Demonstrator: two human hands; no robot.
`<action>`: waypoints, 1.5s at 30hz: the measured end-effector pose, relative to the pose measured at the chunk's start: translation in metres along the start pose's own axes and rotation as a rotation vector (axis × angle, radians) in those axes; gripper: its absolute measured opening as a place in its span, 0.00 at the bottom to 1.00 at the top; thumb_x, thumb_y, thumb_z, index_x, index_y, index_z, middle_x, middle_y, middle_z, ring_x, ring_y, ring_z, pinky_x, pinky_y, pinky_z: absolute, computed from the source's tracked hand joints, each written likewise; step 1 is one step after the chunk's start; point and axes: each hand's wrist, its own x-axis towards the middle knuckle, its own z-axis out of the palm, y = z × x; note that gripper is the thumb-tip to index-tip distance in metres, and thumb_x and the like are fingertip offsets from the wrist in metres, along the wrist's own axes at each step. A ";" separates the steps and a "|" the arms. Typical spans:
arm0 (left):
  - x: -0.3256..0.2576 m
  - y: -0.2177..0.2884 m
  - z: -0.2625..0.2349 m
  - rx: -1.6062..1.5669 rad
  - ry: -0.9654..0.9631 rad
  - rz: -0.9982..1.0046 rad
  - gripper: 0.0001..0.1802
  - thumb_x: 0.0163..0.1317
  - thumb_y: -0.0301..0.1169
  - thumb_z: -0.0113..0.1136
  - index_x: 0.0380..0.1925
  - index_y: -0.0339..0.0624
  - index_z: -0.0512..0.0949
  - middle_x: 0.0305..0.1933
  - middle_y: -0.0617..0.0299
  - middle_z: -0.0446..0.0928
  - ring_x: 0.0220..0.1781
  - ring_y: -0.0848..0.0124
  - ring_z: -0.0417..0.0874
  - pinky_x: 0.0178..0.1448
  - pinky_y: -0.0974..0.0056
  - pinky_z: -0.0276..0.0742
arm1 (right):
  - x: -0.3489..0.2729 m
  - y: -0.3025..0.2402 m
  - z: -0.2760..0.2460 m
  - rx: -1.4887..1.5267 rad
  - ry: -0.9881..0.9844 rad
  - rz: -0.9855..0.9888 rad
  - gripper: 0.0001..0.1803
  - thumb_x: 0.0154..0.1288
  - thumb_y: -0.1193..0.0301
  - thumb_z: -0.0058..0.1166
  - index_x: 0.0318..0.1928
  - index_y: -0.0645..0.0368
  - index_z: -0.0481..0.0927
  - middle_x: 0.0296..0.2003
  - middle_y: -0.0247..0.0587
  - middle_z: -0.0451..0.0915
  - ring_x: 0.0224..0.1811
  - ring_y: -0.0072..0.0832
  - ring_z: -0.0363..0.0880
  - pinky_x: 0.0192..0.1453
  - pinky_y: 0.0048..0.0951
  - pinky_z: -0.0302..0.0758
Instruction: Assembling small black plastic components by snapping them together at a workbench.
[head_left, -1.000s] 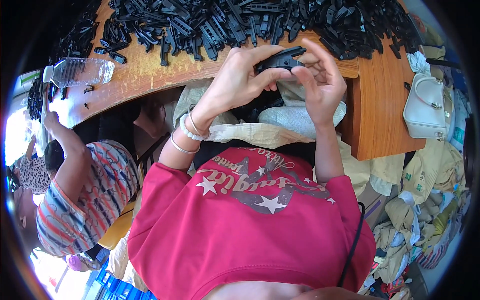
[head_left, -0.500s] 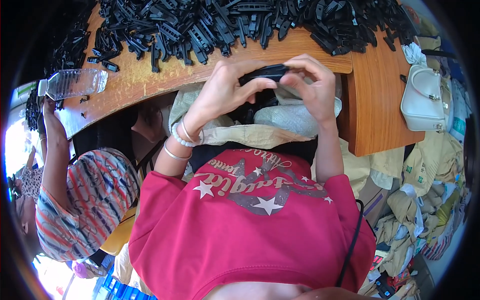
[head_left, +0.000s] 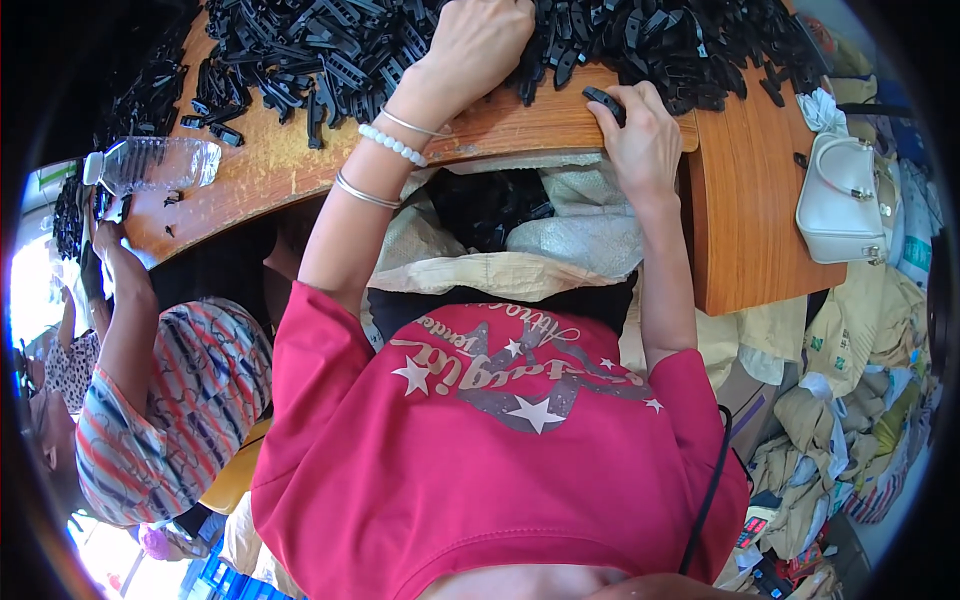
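My left hand [head_left: 482,45], with bracelets at its wrist, reaches over the table [head_left: 380,160] to the front of a large heap of black plastic parts [head_left: 370,50]. Its fingers bend away at the upper rim, so what they may hold is hidden. Near the table's front edge, my right hand [head_left: 648,138] pinches one long, narrow black plastic part [head_left: 605,103] between thumb and fingers. Below the edge, between the table and my body, a pale woven sack [head_left: 590,235] hangs open with black pieces [head_left: 490,210] inside.
A clear plastic bottle [head_left: 165,165] lies on the table at the left, near a co-worker in a patterned top [head_left: 180,400]. A white handbag [head_left: 845,205] sits at the right end of the table. Crumpled sacks [head_left: 815,430] are piled at the lower right.
My hands were together over the sack around a black part. Now my left hand has moved forward to the heap, and my right has shifted slightly right, holding a black part.
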 end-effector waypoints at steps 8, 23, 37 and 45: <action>-0.047 0.025 -0.021 -1.396 0.168 -0.608 0.11 0.60 0.23 0.57 0.41 0.32 0.69 0.36 0.51 0.79 0.39 0.63 0.85 0.42 0.67 0.82 | -0.006 -0.011 -0.016 1.008 -0.035 0.308 0.11 0.63 0.75 0.54 0.45 0.66 0.78 0.27 0.38 0.81 0.27 0.19 0.81 0.28 0.18 0.76; -0.077 0.061 -0.039 -1.507 -0.097 -0.583 0.19 0.59 0.28 0.63 0.50 0.31 0.77 0.38 0.61 0.81 0.37 0.78 0.79 0.40 0.74 0.74 | -0.027 -0.048 -0.020 1.205 0.018 0.189 0.09 0.62 0.82 0.54 0.44 0.73 0.77 0.41 0.45 0.78 0.39 0.29 0.83 0.42 0.22 0.81; -0.090 0.069 -0.043 -1.072 -0.162 -0.343 0.18 0.56 0.30 0.66 0.46 0.35 0.79 0.32 0.59 0.82 0.33 0.76 0.82 0.40 0.69 0.77 | -0.030 -0.017 -0.020 1.211 -0.074 0.176 0.08 0.58 0.80 0.59 0.40 0.68 0.79 0.34 0.36 0.79 0.35 0.15 0.75 0.40 0.18 0.72; -0.083 0.038 -0.018 -0.752 -0.381 -0.045 0.28 0.52 0.58 0.61 0.28 0.40 0.85 0.20 0.52 0.78 0.23 0.58 0.80 0.32 0.60 0.75 | 0.000 0.019 -0.005 -0.043 0.172 -0.066 0.09 0.60 0.69 0.58 0.36 0.61 0.83 0.31 0.41 0.79 0.31 0.39 0.78 0.38 0.37 0.73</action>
